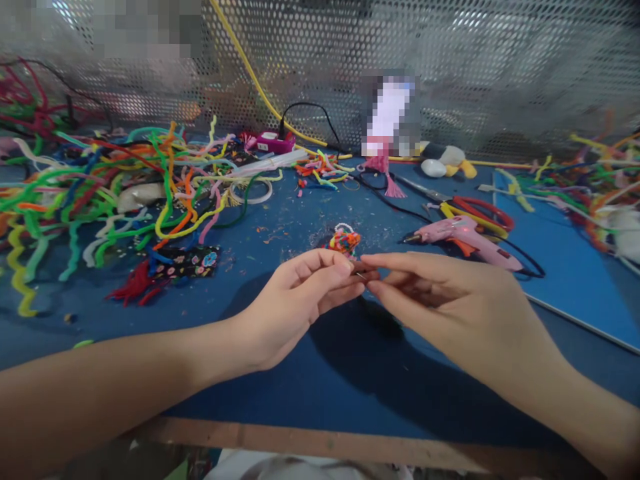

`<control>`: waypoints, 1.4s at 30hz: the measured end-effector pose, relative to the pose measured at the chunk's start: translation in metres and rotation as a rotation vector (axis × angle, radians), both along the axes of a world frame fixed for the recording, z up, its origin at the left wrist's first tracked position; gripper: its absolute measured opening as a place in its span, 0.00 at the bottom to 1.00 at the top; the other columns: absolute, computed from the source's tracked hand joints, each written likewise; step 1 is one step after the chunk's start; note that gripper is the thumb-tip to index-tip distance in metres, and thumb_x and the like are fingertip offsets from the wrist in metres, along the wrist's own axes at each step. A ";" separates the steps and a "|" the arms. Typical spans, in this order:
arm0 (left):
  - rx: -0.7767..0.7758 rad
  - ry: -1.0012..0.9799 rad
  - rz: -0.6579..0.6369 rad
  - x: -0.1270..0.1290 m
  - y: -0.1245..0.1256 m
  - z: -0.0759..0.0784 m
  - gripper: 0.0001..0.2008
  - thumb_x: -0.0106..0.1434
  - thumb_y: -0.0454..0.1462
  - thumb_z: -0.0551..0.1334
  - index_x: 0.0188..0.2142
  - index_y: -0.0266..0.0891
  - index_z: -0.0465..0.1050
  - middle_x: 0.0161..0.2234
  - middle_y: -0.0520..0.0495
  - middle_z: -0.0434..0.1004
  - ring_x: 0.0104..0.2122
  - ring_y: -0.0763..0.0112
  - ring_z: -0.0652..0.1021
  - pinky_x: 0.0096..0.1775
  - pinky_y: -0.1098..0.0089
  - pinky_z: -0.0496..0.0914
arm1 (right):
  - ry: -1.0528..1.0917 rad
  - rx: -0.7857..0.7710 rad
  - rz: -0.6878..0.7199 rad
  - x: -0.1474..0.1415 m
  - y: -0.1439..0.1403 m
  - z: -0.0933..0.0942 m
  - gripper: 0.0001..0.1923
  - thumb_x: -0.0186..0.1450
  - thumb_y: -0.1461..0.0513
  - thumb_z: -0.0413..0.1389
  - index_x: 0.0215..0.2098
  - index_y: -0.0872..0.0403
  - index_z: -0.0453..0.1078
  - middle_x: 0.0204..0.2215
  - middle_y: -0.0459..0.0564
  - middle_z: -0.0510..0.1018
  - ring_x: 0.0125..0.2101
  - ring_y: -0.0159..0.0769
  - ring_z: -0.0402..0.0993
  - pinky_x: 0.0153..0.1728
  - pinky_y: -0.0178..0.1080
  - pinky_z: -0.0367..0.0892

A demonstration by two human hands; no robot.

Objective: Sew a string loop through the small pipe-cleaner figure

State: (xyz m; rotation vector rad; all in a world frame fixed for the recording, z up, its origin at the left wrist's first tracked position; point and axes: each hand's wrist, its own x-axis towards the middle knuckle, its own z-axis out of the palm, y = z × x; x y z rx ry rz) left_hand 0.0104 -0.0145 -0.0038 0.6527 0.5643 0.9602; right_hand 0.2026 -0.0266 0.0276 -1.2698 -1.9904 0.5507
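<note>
My left hand (300, 297) and my right hand (440, 300) meet fingertip to fingertip above the blue table (310, 373). Between the fingertips sits a thin dark wire-like piece (361, 275), pinched by both hands. Just behind the fingers lies a small multicoloured pipe-cleaner ball (345, 240) with a white loop on top. A dark shape on the table lies partly hidden under my right hand.
A big tangle of coloured pipe cleaners (100, 180) covers the left. A pink glue gun (465, 240) with black cord lies at right, scissors with red and yellow handles (475, 213) behind it. More pipe cleaners (590, 180) at far right. Perforated metal screen (450, 67) at back.
</note>
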 end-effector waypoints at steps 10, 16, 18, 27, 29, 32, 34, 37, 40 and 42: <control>-0.034 -0.059 -0.002 -0.001 0.002 -0.001 0.06 0.68 0.34 0.66 0.33 0.35 0.76 0.35 0.52 0.80 0.39 0.79 0.81 0.49 0.77 0.75 | -0.118 0.160 0.006 -0.001 0.000 0.005 0.12 0.67 0.63 0.59 0.44 0.43 0.82 0.30 0.44 0.84 0.20 0.28 0.72 0.21 0.34 0.68; -0.019 -0.024 -0.009 0.000 0.000 -0.001 0.06 0.68 0.34 0.66 0.34 0.35 0.75 0.35 0.52 0.79 0.38 0.81 0.80 0.49 0.77 0.74 | -0.109 0.144 -0.009 -0.003 -0.002 0.005 0.11 0.66 0.65 0.59 0.42 0.47 0.82 0.31 0.43 0.84 0.22 0.26 0.73 0.22 0.30 0.67; 0.006 -0.017 -0.008 0.000 0.000 -0.001 0.05 0.68 0.34 0.66 0.34 0.35 0.75 0.36 0.52 0.80 0.39 0.81 0.81 0.49 0.77 0.74 | -0.084 0.122 -0.022 -0.003 -0.004 0.005 0.10 0.66 0.65 0.59 0.41 0.46 0.82 0.32 0.43 0.84 0.23 0.26 0.73 0.22 0.30 0.67; 0.102 0.055 -0.049 0.000 0.000 -0.005 0.06 0.68 0.37 0.67 0.37 0.36 0.74 0.34 0.51 0.81 0.36 0.78 0.82 0.41 0.77 0.75 | 0.022 0.008 -0.134 -0.003 -0.011 0.010 0.07 0.65 0.62 0.61 0.36 0.44 0.81 0.17 0.39 0.74 0.13 0.24 0.63 0.15 0.31 0.59; 0.130 0.062 -0.074 0.000 0.000 -0.005 0.06 0.67 0.36 0.68 0.37 0.35 0.73 0.32 0.52 0.79 0.32 0.79 0.81 0.38 0.77 0.75 | 0.064 -0.050 -0.135 -0.004 -0.012 0.011 0.06 0.65 0.62 0.61 0.36 0.46 0.82 0.15 0.39 0.72 0.12 0.24 0.63 0.15 0.30 0.58; 0.187 0.091 -0.095 0.001 -0.001 -0.003 0.08 0.65 0.37 0.69 0.37 0.35 0.72 0.29 0.54 0.77 0.28 0.81 0.78 0.34 0.77 0.75 | 0.147 -0.224 -0.116 -0.004 -0.011 0.009 0.05 0.65 0.59 0.63 0.35 0.49 0.81 0.13 0.40 0.71 0.12 0.24 0.63 0.14 0.29 0.58; 0.217 0.123 -0.094 0.001 -0.001 -0.002 0.10 0.64 0.38 0.70 0.37 0.35 0.72 0.28 0.56 0.75 0.26 0.82 0.76 0.32 0.78 0.74 | 0.243 -0.383 -0.102 -0.002 -0.010 0.005 0.08 0.65 0.55 0.64 0.38 0.50 0.81 0.13 0.40 0.71 0.12 0.24 0.63 0.13 0.29 0.57; 0.236 0.171 -0.099 0.000 -0.002 0.000 0.12 0.64 0.41 0.70 0.36 0.35 0.72 0.28 0.56 0.74 0.26 0.82 0.75 0.31 0.78 0.73 | 0.406 -0.571 -0.093 0.002 -0.008 0.000 0.13 0.64 0.52 0.65 0.40 0.52 0.80 0.12 0.39 0.68 0.11 0.23 0.60 0.12 0.28 0.54; 0.240 0.218 -0.110 -0.001 -0.002 0.001 0.13 0.64 0.42 0.70 0.36 0.36 0.72 0.28 0.56 0.73 0.25 0.83 0.74 0.29 0.79 0.71 | 0.451 -0.635 -0.092 0.004 -0.006 0.000 0.14 0.62 0.51 0.67 0.38 0.52 0.80 0.12 0.39 0.66 0.11 0.23 0.58 0.11 0.27 0.51; 0.249 0.248 -0.113 -0.001 -0.002 0.002 0.13 0.64 0.43 0.69 0.36 0.36 0.72 0.28 0.57 0.72 0.25 0.83 0.72 0.28 0.79 0.70 | 0.402 -0.595 -0.110 0.003 -0.006 0.003 0.13 0.60 0.51 0.68 0.36 0.52 0.81 0.13 0.40 0.67 0.13 0.23 0.58 0.12 0.27 0.52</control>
